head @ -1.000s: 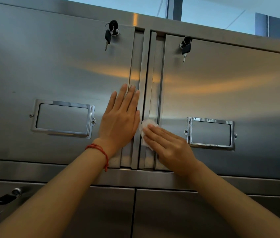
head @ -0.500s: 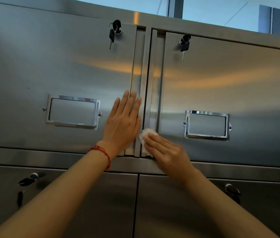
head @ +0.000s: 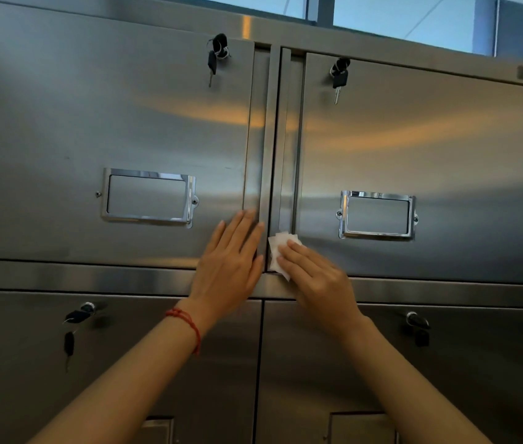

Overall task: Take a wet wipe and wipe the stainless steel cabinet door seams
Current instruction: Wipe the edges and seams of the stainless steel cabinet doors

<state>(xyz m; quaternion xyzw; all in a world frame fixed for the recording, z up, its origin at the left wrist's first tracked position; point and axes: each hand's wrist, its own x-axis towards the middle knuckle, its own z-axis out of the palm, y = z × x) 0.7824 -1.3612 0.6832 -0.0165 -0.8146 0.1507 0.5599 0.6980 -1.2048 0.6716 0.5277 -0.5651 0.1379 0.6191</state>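
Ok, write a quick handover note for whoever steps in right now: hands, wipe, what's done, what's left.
Left hand: flat on the upper left door, holding nothing.
Right hand: straight fingers press the wet wipe on the centre seam, near the upper doors' bottom edge.
Done: wipe is out and on the seam; how much is wiped can't be told.
Left: the lower doors' seam and other seams.

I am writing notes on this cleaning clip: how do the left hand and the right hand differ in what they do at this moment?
The left hand lies flat and bare on the upper left door, while the right hand presses a white wet wipe onto the vertical seam. The left wrist wears a red string bracelet; the right wrist is bare. The left fingers point upward, the right fingers slant up toward the left. Both hands have straight fingers and sit near the seam's lower end.
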